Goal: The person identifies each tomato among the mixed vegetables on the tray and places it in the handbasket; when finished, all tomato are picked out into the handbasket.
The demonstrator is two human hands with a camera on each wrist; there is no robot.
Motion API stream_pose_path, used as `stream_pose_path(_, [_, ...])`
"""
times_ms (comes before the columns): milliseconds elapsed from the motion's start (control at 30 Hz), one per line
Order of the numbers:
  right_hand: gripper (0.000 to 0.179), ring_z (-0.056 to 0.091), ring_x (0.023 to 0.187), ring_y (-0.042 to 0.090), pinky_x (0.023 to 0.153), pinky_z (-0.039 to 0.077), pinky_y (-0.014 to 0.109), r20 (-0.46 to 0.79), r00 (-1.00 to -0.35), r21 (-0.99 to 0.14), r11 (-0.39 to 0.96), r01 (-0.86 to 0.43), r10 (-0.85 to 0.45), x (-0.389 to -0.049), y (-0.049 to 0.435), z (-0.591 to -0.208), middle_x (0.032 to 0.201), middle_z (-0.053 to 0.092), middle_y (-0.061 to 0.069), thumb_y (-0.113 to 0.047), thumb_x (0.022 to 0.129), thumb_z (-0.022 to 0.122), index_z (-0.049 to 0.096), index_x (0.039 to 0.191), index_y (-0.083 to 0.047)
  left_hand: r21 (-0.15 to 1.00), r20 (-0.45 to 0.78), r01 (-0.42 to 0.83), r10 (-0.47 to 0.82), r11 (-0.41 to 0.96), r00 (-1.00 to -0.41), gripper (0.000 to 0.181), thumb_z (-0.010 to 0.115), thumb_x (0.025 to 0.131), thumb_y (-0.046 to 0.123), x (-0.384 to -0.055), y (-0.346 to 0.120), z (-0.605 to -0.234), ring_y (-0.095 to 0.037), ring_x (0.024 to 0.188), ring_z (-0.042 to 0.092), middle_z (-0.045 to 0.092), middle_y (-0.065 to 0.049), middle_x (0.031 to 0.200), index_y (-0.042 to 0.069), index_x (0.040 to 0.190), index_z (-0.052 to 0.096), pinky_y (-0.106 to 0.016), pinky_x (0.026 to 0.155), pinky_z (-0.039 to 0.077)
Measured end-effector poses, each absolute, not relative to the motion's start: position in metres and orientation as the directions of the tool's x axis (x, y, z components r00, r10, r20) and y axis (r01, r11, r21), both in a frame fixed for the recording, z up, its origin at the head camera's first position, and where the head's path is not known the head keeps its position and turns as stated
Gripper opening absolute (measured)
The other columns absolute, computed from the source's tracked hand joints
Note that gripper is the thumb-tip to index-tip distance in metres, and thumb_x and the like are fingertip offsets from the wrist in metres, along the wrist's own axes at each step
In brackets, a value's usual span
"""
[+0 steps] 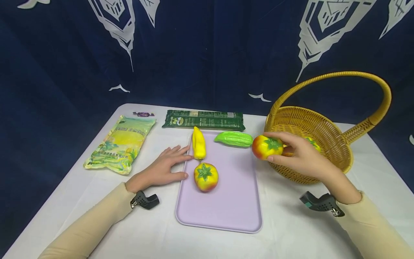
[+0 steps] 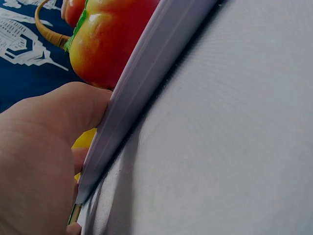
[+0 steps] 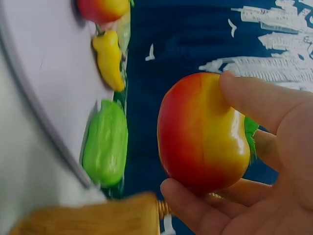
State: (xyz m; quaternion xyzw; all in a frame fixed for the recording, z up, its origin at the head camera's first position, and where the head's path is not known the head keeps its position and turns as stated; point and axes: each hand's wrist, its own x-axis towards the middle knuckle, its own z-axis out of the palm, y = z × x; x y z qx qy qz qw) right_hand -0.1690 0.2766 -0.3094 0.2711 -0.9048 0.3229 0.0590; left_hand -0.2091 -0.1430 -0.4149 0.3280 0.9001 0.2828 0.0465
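Observation:
My right hand (image 1: 299, 153) pinches a red-and-yellow toy tomato (image 1: 266, 147) with a green leafy top, over the gap between the lilac tray (image 1: 233, 201) and the wicker basket (image 1: 304, 115). In the right wrist view, thumb and fingertips press on opposite sides of this tomato (image 3: 203, 132). My left hand (image 1: 165, 167) lies with fingers spread at the tray's left edge, its fingertips close to a yellow toy pepper (image 1: 198, 144). A second toy tomato (image 1: 206, 177) sits on the tray below the pepper. Near the tray's far right corner lies a bumpy green toy gourd (image 1: 234, 139).
Another yellow-and-green piece (image 1: 313, 143) shows inside the basket, partly behind my right hand; the tall handle (image 1: 343, 74) arches above. A dark green flat package (image 1: 204, 119) lies behind the tray. At the left are a yellow-green bag (image 1: 121, 145) and a purple-wrapped candy (image 1: 143, 114).

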Motion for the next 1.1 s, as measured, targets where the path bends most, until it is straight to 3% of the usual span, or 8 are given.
stream_pose_path(233, [0.061,0.057,0.093,-0.007,0.074,0.054,0.009,0.270,-0.882,-0.540,0.698,-0.470,-0.386,-0.162,0.309,-0.310,0.125,0.067,0.013,-0.005,0.083,0.083,0.060,0.140,-0.009,0.542,0.100,0.559,0.612,0.628,-0.784,0.060,0.071,0.089,0.039,-0.209,-0.144,-0.415,-0.044,0.156,0.023,0.035,-0.009,0.166,0.017,0.143,0.060,-0.067,0.126,0.010])
stream_pose_path(467, [0.062,0.060,0.095,-0.014,0.076,0.053,0.004,0.325,-0.889,-0.595,0.661,-0.457,-0.322,-0.155,0.333,-0.317,0.124,0.056,-0.027,0.001,0.083,0.080,0.057,0.140,0.000,0.542,0.102,0.558,0.610,0.628,-0.785,0.060,0.071,0.089,0.039,-0.209,-0.145,-0.416,-0.044,0.156,0.023,0.036,-0.009,0.166,0.017,0.144,0.060,-0.068,0.126,0.010])
stream_pose_path(567, [0.063,0.061,0.094,-0.015,0.073,0.054,0.005,0.332,-0.891,-0.604,0.655,-0.453,-0.309,-0.153,0.342,-0.320,0.124,0.053,-0.033,0.004,0.083,0.079,0.055,0.141,0.002,0.538,0.101,0.562,0.614,0.629,-0.783,0.060,0.071,0.089,0.040,-0.210,-0.145,-0.416,-0.044,0.156,0.023,0.036,-0.009,0.166,0.018,0.144,0.059,-0.067,0.126,0.010])
stream_pose_path(1100, [0.062,0.058,0.096,-0.017,0.071,0.054,0.005,0.309,-0.906,-0.613,0.668,-0.422,-0.288,-0.151,0.359,-0.334,0.123,0.051,-0.034,0.005,0.083,0.078,0.054,0.141,0.005,0.532,0.107,0.566,0.613,0.629,-0.782,0.061,0.071,0.089,0.040,-0.210,-0.145,-0.419,-0.043,0.156,0.023,0.036,-0.008,0.166,0.018,0.144,0.059,-0.067,0.126,0.010])
